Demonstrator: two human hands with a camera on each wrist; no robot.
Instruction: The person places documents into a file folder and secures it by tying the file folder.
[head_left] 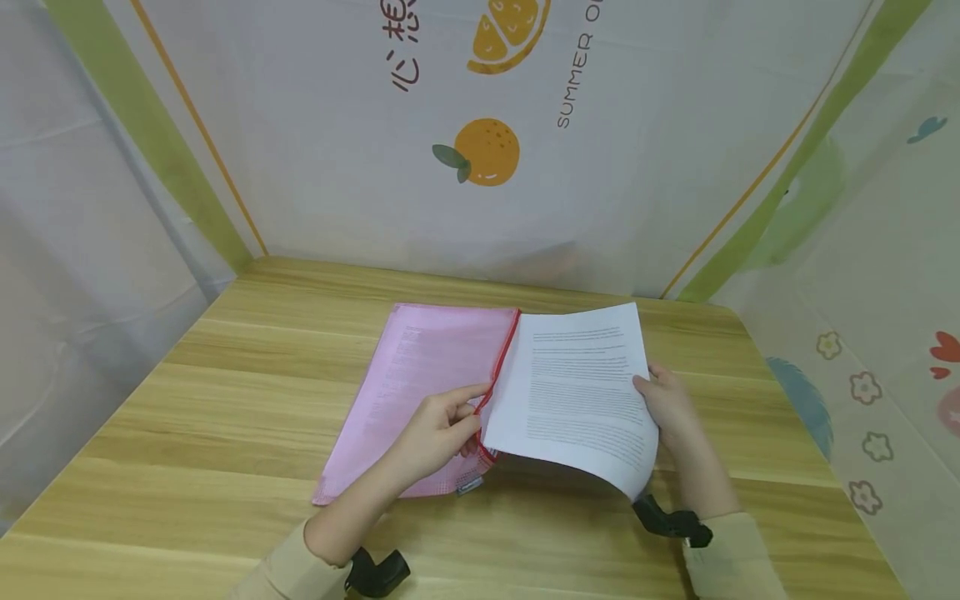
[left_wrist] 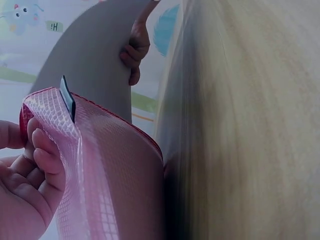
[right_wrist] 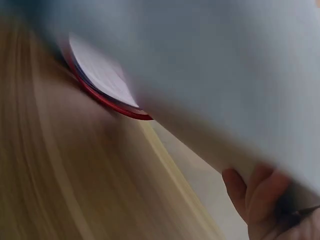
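A pink mesh document pouch (head_left: pixel 435 358) with a red zipper edge lies on the table, its opening facing right. My left hand (head_left: pixel 442 425) pinches the pouch's red edge, and the left wrist view shows its fingers (left_wrist: pixel 47 150) curled at the mesh by a small dark tag (left_wrist: pixel 67 100). Printed white paper sheets (head_left: pixel 581 383) reach out of the opening, their near right corner bending down. My right hand (head_left: pixel 667 404) grips the sheets' right edge, thumb on top; in the right wrist view its fingers (right_wrist: pixel 260 192) sit under the paper. More printed text shows through the pink mesh.
The wooden table (head_left: pixel 225 417) stands against a white curtain (head_left: pixel 337 167) with orange fruit prints at the back. Curtains hang along both sides too. Black wrist mounts (head_left: pixel 378 575) are worn on both forearms.
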